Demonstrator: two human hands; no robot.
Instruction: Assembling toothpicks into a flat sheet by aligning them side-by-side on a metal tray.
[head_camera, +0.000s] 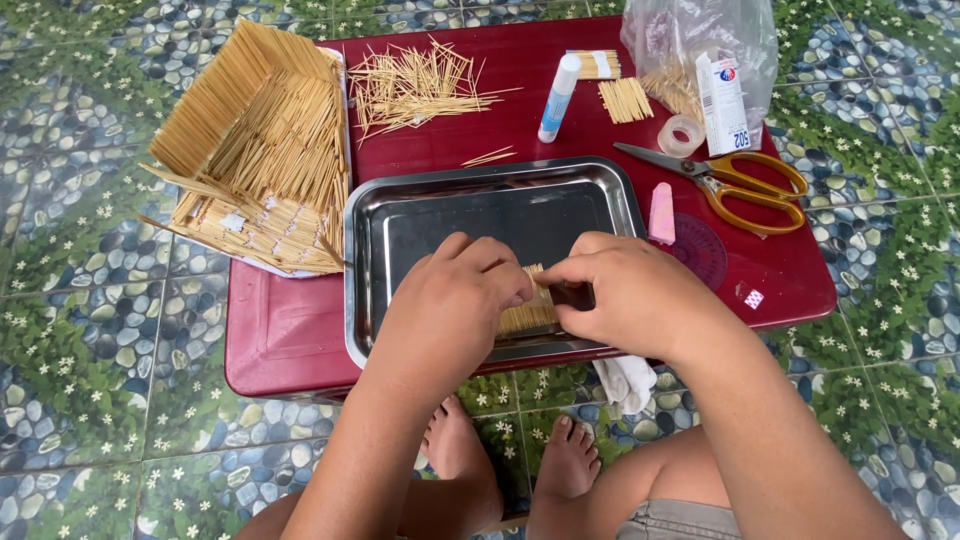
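Over the near part of a steel tray, my left hand and my right hand meet. Both pinch a flat row of thin wooden sticks lying in the tray; the fingers hide most of it. A model house made of the same sticks stands at the left of the low red table. A loose heap of sticks lies behind the tray.
A glue stick, tape roll, yellow-handled scissors, a pink eraser-like piece, a small white tube box and a plastic bag sit at the table's right. My bare feet rest on the pebble-patterned floor.
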